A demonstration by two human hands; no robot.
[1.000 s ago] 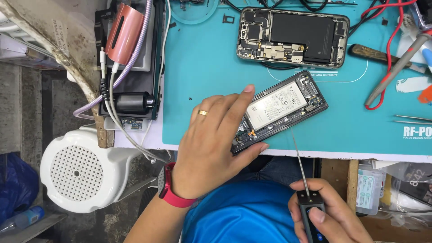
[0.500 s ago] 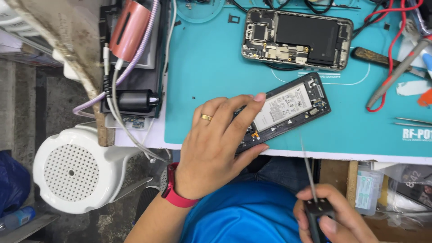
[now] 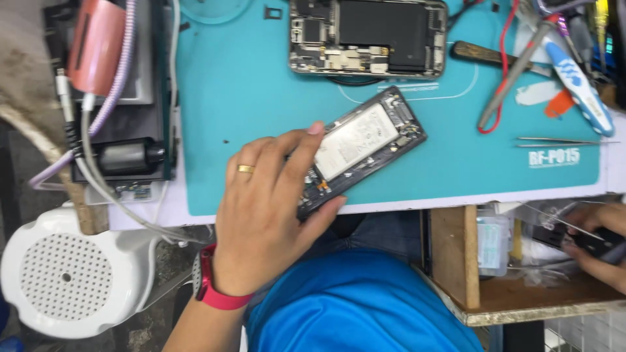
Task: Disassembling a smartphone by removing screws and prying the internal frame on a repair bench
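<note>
My left hand (image 3: pixel 267 202), with a gold ring and a red wristband, lies over the near end of an opened phone (image 3: pixel 365 146) and grips it on the teal work mat (image 3: pixel 261 85). The phone lies tilted, its pale battery showing. My right hand (image 3: pixel 603 244) is at the far right over a low wooden shelf (image 3: pixel 495 293), closed on a dark-handled screwdriver (image 3: pixel 590 240) with a thin shaft pointing left.
A second opened phone (image 3: pixel 368 36) lies at the mat's far side. Tweezers (image 3: pixel 564 141), a brush, red wire and other tools crowd the right. A black device with cables (image 3: pixel 124 98) stands left; a white fan (image 3: pixel 72 274) below it.
My right hand with the screwdriver has swung from in front of my body out to the right, over the shelf. The left hand stays on the phone. The view has shifted.
</note>
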